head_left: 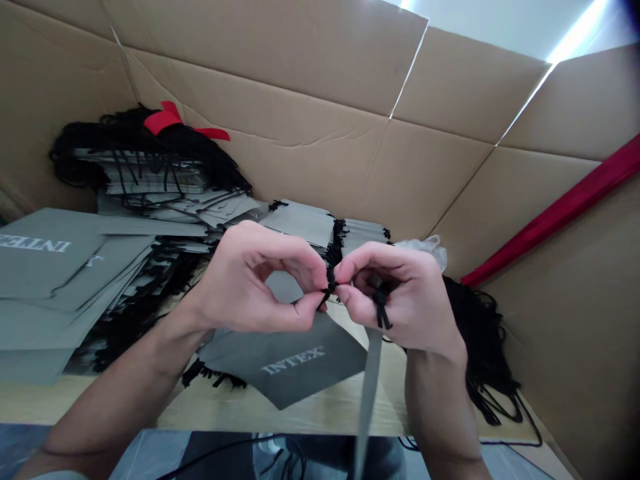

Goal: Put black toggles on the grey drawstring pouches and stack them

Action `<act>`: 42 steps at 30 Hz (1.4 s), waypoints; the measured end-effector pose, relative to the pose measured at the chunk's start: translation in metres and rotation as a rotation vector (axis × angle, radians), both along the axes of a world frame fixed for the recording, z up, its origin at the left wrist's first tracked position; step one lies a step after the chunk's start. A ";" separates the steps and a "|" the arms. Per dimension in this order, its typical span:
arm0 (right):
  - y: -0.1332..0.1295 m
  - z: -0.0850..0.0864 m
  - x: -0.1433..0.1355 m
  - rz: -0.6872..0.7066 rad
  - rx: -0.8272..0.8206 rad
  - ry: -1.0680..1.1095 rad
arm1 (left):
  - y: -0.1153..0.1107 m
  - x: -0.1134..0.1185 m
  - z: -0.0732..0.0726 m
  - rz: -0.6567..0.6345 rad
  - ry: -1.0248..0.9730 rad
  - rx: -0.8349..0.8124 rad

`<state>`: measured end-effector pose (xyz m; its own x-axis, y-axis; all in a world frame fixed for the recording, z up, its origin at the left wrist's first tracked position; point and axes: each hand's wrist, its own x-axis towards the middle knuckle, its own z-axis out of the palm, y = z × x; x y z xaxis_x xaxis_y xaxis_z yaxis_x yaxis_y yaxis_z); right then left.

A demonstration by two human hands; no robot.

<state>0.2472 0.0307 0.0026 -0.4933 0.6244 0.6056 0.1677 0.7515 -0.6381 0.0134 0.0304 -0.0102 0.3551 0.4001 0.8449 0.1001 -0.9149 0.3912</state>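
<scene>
My left hand is closed, its thumb and forefinger pinching a black cord at a small knot. My right hand meets it from the other side, also closed in a pinch on the same cord. Another knotted black cord end sticks out between the right fingers. Below that hand hangs a grey card piece, seen almost edge-on. Under both hands a grey card piece printed INTEX lies at the table's front; whether the cord joins it is hidden by my fingers.
Stacked grey INTEX pieces fill the left of the wooden table. Behind them lies a black cord bundle with a red band. More grey stacks stand at the back. Black cords lie right. Cardboard walls enclose the table.
</scene>
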 end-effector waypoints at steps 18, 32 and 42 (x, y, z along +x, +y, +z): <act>-0.003 -0.002 -0.002 -0.193 0.254 -0.042 | -0.011 0.003 0.004 0.383 0.185 0.286; -0.006 0.000 0.003 -0.292 0.206 0.073 | -0.005 0.007 0.008 0.146 0.048 -0.236; 0.000 0.004 0.007 -0.138 -0.033 0.221 | -0.007 0.009 0.006 0.208 0.069 -0.070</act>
<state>0.2537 0.0305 0.0061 -0.2605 0.6979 0.6672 0.1207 0.7091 -0.6947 0.0228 0.0233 -0.0047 0.3152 0.5274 0.7890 0.3123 -0.8427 0.4385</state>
